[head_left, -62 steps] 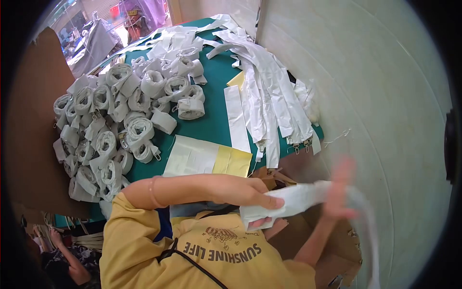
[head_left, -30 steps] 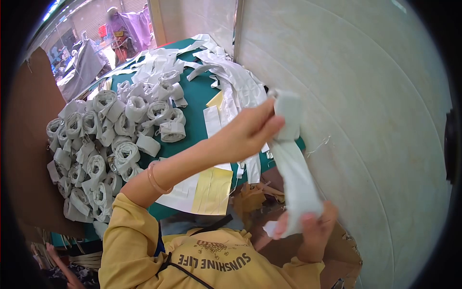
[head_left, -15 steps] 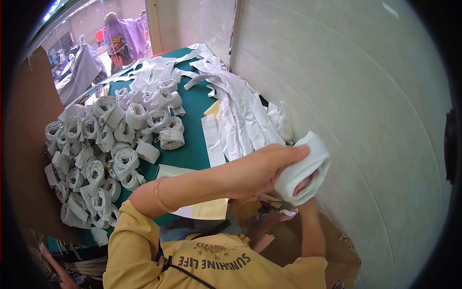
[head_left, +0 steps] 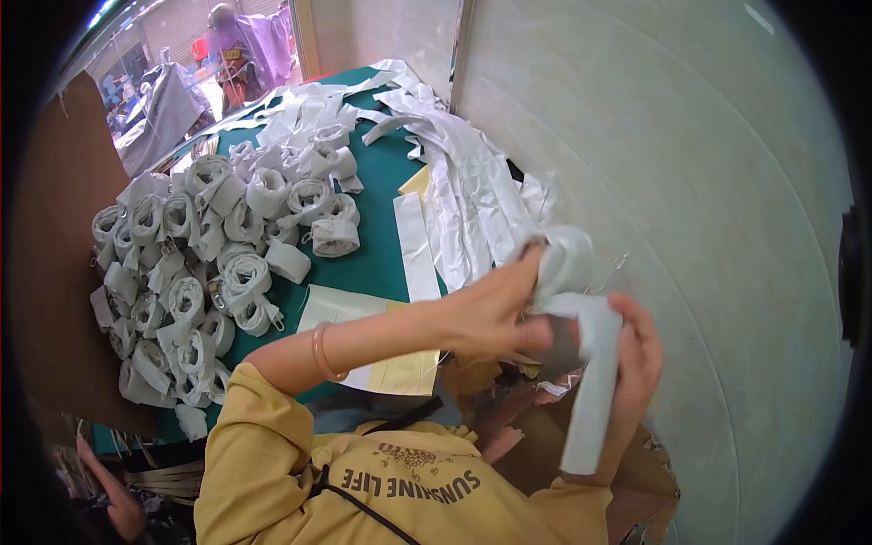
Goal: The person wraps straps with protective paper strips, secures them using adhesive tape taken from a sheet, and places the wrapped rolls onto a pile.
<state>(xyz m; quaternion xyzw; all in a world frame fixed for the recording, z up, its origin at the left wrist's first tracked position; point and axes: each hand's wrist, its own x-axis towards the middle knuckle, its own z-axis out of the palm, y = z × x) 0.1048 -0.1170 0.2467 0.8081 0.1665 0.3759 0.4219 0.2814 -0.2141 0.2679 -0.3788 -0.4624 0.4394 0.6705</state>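
Observation:
My left hand, with a bracelet on its wrist, grips a coiled roll of white strip in front of the wall. The roll is blurred by motion. A free length of the white strip bends over and hangs down from beside the roll. My right hand holds this length from the right, its fingers curled along it and partly hidden. To the left, many similar white rolls are heaped on the green table, some showing metal clips.
Long loose white strips lie along the table's wall side. A pale sheet with a yellow part lies at the near edge. Brown cardboard stands at left, and a cardboard box is below my right arm. Another person's arm shows lower left.
A length of strip now hangs loose beside the roll. The roll has moved slightly up and left, and my right hand has come out from behind it to the right.

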